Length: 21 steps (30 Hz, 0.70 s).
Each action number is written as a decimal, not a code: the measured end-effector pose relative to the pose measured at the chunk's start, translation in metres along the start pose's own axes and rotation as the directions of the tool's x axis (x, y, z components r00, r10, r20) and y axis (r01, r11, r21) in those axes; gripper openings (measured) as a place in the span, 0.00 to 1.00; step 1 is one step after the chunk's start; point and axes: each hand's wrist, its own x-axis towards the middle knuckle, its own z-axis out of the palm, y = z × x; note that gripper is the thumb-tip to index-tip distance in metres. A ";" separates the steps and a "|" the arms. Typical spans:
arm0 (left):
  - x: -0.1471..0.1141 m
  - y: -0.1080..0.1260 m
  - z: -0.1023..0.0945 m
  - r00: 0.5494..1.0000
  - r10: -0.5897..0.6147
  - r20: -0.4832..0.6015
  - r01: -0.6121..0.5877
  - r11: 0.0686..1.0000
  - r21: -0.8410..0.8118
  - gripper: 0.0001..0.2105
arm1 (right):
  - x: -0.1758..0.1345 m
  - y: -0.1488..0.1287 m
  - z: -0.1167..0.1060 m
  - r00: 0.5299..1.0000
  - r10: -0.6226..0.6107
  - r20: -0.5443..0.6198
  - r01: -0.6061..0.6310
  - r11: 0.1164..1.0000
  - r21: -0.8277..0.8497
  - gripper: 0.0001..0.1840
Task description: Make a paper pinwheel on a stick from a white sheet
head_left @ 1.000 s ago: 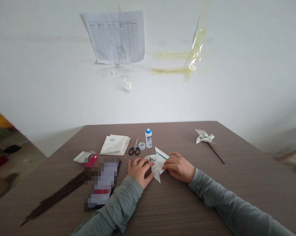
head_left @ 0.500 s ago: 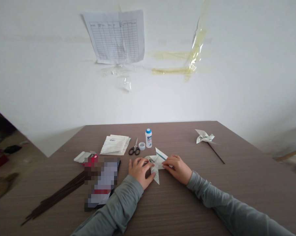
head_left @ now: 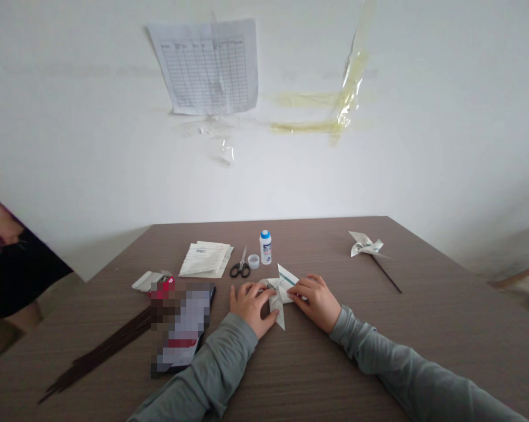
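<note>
A folded paper pinwheel (head_left: 277,310), printed and with a green stripe on one blade, lies on the table between my hands. My left hand (head_left: 251,308) curves over its left side, fingertips and thumb holding it down. The fingers of my right hand (head_left: 315,300) pinch the blade on the right; the fingertips hide its edge. Just beyond stand a white glue bottle (head_left: 266,251) with a blue cap and a small clear cap (head_left: 253,261). Black-handled scissors (head_left: 241,268) lie beside them.
Paper sheets (head_left: 205,259), an open red-and-white box (head_left: 161,283), a blurred-out phone (head_left: 185,328) and dark thin sticks (head_left: 106,351) lie to the left. A pinwheel on a stick (head_left: 365,245) rests at the right. A person (head_left: 9,269) stands beyond the table's left edge.
My right hand has shifted slightly left, further over the pinwheel's blade. My left hand stays put. A person has come into view at the far left.
</note>
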 end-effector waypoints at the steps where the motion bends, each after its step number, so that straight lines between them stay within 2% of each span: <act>1: -0.001 0.001 0.001 1.000 -0.005 -0.017 0.005 1.000 0.008 0.25 | 0.000 0.000 0.000 1.000 -0.006 -0.005 0.006 1.000 -0.007 0.15; 4: -0.003 0.005 0.005 0.998 -0.013 -0.064 0.014 1.000 0.024 0.24 | -0.001 -0.001 0.000 1.000 -0.022 -0.018 0.022 0.999 -0.025 0.15; 7: -0.004 0.005 0.007 0.998 -0.003 -0.067 0.005 1.000 0.029 0.24 | -0.002 -0.003 -0.001 0.999 -0.045 -0.028 0.043 0.998 -0.038 0.14; 15: 0.001 -0.002 0.004 1.000 0.017 -0.001 -0.017 0.999 0.047 0.28 | -0.002 -0.006 -0.002 1.000 -0.020 0.006 0.020 0.999 -0.047 0.10; 21: -0.001 0.006 0.004 0.997 0.001 -0.072 0.001 1.000 0.028 0.28 | -0.001 -0.006 -0.002 1.000 -0.012 0.025 0.013 1.000 -0.027 0.09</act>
